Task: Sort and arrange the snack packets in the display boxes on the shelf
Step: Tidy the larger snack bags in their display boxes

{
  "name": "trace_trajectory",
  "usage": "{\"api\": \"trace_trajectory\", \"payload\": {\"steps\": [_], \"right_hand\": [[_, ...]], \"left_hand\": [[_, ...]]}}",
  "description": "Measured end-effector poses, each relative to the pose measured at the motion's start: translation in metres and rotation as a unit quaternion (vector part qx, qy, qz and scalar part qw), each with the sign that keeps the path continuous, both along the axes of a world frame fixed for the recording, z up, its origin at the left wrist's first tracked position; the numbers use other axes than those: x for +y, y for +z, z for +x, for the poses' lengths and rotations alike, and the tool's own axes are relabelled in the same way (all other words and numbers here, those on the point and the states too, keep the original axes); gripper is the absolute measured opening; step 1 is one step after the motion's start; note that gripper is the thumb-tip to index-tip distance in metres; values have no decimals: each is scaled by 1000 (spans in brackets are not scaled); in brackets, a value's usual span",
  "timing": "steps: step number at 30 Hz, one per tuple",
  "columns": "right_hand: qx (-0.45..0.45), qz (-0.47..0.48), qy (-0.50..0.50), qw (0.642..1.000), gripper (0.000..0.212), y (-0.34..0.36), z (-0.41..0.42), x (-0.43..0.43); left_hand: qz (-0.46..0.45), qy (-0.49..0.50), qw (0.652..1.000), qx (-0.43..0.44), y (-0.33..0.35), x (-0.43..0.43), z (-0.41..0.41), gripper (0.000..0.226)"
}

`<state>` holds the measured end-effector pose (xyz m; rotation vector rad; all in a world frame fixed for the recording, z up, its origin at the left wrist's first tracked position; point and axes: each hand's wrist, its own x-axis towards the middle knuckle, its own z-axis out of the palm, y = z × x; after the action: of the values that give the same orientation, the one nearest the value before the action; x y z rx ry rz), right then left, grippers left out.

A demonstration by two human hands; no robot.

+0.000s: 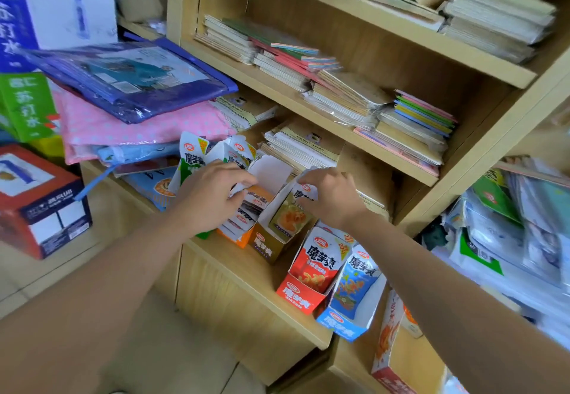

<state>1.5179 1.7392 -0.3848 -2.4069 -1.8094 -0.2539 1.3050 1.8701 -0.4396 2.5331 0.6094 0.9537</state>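
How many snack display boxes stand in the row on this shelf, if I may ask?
5: green box behind the left hand, orange box beside it, gold box under the right hand, then red box and blue box. More may hide behind the hands.

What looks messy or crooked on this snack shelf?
The snack boxes don't line up: the red box and blue box stand forward at the shelf edge, away from the gold box. Above, the notebook stacks lie fanned and crooked.
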Motion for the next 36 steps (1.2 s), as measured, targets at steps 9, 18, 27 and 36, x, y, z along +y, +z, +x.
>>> {"api": "trace_trajectory", "payload": {"steps": [9, 18, 27, 36], "right_hand": [[131, 1, 56, 990, 46, -38, -59, 11], [-16, -88, -8, 996, 41, -31, -42, 58], [50, -91, -28, 994, 22, -23, -27, 75], [108, -36, -89, 990, 11, 7, 5, 93]], "left_hand": [[-72, 20, 992, 102, -12, -16, -53, 46], [21, 27, 997, 65, -31, -20, -39, 8], [23, 3, 999, 41, -34, -9, -41, 3], [45, 12, 999, -16, -30, -12, -35, 12]]}}
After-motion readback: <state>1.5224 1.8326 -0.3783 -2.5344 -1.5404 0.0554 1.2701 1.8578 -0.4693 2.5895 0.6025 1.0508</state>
